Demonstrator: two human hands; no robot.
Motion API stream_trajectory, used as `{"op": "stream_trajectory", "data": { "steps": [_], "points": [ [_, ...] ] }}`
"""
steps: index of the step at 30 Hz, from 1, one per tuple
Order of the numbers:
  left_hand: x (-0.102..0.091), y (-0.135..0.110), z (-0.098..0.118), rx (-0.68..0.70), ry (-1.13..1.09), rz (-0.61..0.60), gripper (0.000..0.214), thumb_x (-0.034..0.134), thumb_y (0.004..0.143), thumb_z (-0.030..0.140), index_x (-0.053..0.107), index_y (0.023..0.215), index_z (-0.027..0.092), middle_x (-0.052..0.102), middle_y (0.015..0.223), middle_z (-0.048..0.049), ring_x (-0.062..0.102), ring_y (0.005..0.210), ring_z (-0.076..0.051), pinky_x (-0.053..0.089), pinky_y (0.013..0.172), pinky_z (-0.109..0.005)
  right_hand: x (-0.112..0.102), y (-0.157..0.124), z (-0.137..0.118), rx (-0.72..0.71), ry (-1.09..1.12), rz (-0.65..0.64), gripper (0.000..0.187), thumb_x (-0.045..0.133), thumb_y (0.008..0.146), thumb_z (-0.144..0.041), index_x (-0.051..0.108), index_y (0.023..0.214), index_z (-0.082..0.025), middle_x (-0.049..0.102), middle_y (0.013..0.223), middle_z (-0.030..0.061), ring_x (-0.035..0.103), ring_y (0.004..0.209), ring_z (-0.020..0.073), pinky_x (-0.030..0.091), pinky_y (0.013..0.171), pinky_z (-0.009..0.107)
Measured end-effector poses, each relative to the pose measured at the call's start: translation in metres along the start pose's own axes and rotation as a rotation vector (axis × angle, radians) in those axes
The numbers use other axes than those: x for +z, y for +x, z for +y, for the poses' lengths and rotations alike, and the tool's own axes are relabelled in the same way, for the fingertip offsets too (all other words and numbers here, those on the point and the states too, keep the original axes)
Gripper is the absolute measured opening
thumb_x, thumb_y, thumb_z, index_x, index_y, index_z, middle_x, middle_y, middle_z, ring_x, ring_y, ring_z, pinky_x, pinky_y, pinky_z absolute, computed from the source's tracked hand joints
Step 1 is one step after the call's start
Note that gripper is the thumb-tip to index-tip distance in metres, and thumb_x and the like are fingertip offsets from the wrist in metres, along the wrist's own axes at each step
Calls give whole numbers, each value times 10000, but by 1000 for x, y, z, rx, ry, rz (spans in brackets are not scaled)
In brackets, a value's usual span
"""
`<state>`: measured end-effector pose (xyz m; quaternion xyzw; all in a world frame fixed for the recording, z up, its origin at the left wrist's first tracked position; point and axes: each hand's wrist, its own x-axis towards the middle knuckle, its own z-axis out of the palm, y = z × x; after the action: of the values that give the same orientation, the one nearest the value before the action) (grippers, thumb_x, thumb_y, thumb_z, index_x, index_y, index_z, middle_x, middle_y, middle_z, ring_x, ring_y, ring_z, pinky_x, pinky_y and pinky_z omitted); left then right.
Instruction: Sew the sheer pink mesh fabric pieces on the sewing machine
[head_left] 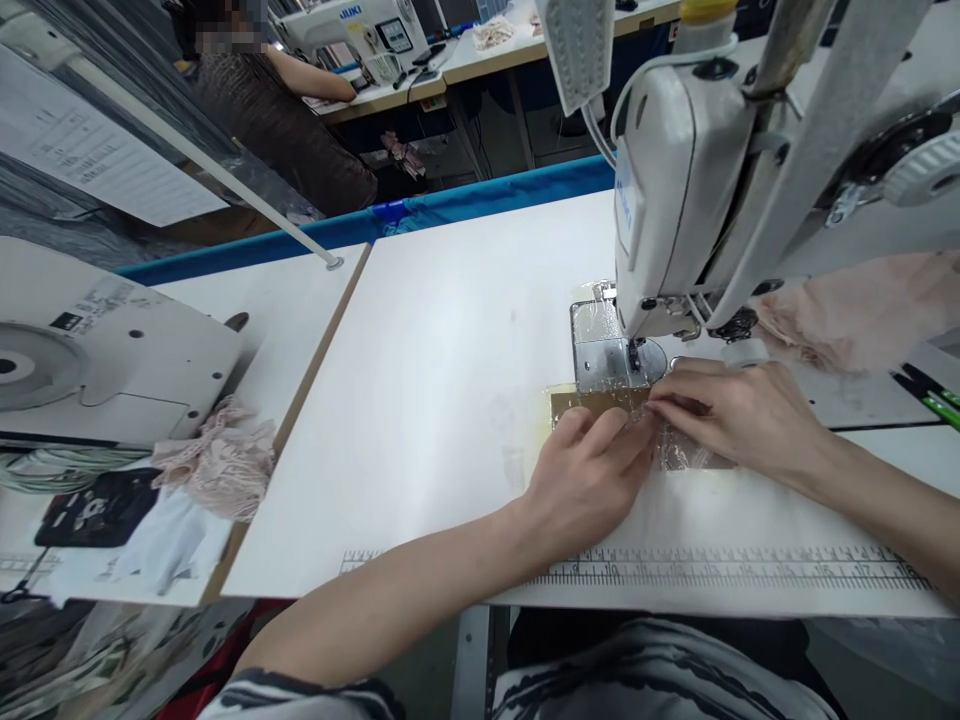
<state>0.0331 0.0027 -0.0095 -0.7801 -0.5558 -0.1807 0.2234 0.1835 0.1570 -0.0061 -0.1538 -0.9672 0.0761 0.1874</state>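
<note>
Fingers (684, 385) of the bare right hand (750, 415) are bent, and the tips of thumb and forefinger are close together as in a pinch; the place between them is too small to see, so I cannot tell if they grasp something. The bare left hand (589, 480) is just beside, with its fingers curled downward; also for this hand I cannot tell the grip, because the fingertips are mostly hidden. Under both hands is a brown, flat, rectangular piece (600, 399), with shiny clear film (690, 455) at its right part. This brown piece lies on the near side of the large white sewing machine (660, 190), directly in front of its silver metal plate (596, 350).

To the left of the sewing machine spreads a smooth white tabletop (420, 400), and on the near side of the machine a black ruler scale (750, 570) is printed along the edge. To the right of the machine's needle area lies thin, pale pink cloth (885, 310). Far to the left of the sewing machine are another white machine body (112, 350) and a crumpled, pale pink cloth bundle (232, 460). Behind the sewing machine runs a bright blue cloth strip (510, 190), and beyond it is a co-worker in dark brown clothing (277, 130).
</note>
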Motion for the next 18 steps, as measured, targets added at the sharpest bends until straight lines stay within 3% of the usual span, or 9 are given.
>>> {"op": "stream_trajectory", "data": {
  "steps": [3, 7, 10, 14, 18],
  "points": [
    [-2, -1, 2, 0, 10, -54, 237, 574, 966, 206, 686, 1140, 90, 710, 1217, -73, 587, 1013, -188, 402, 750, -353, 1, -2, 3, 19, -36, 42, 273, 506, 982, -306, 761, 940, -218, 735, 887, 44, 609, 581, 162, 327, 467, 281],
    [-2, 3, -2, -37, -12, -91, 275, 532, 994, 256, 683, 1178, 118, 703, 1240, -65, 597, 1106, -201, 448, 800, -361, 2, -4, 5, 32, -13, 68, 340, 473, 1000, -340, 712, 1193, -193, 725, 964, 111, 649, 902, 284, 484, 662, 370],
    [1, 4, -6, -74, -46, -92, 283, 512, 1000, 249, 679, 1198, 135, 691, 1266, -67, 594, 1159, -212, 463, 834, -367, 7, -4, 4, 28, 50, 38, 384, 459, 1002, -339, 649, 1304, -197, 726, 991, 123, 613, 1055, 334, 513, 783, 459],
    [5, 5, -10, -101, -81, -94, 290, 525, 1002, 252, 665, 1214, 114, 685, 1280, -67, 604, 1152, -211, 434, 814, -372, 8, -3, 6, 24, -13, 35, 379, 421, 1009, -325, 659, 1270, -188, 719, 1014, 135, 604, 1084, 362, 472, 921, 572],
    [5, 7, -11, -118, -81, -105, 294, 514, 1013, 271, 661, 1216, 117, 681, 1288, -57, 596, 1162, -213, 401, 814, -373, -6, -4, 12, 7, -237, 63, 282, 490, 972, -256, 709, 1061, -101, 660, 1093, 232, 545, 1173, 441, 361, 1030, 611]
  ]
}}
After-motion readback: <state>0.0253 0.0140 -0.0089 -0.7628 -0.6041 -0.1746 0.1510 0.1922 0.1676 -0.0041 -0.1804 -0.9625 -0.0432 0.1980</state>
